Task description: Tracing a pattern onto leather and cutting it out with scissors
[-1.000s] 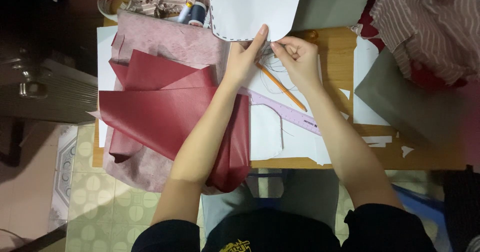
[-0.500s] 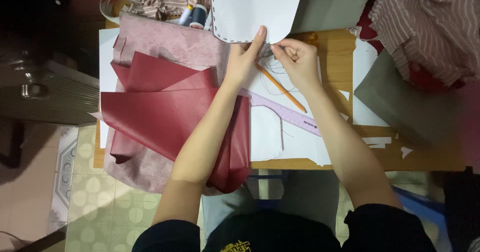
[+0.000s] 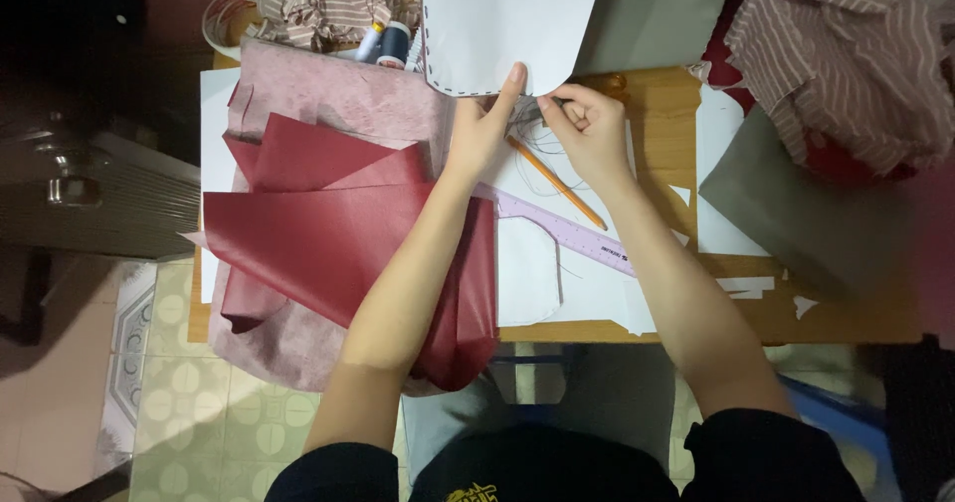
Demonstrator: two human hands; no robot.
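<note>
Two hands at the lower edge of a stitched white piece, hardly moved in the last second.

Nearest, under the left forearm: red sheets. Under the wrists: ruler, pencil, on the surface. Left hand flat, fingers extended, steadying the white piece; right hand pinched on thread beside it. Beyond: thread spools.

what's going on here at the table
A person sits at a wooden table, both hands at the lower edge of a white pattern piece with dashed stitch marks along its rim. The left hand presses that edge down; the right hand pinches something small there, seemingly thread. A pencil and a lilac ruler lie beneath, with dark red sheet material on the left.
</note>
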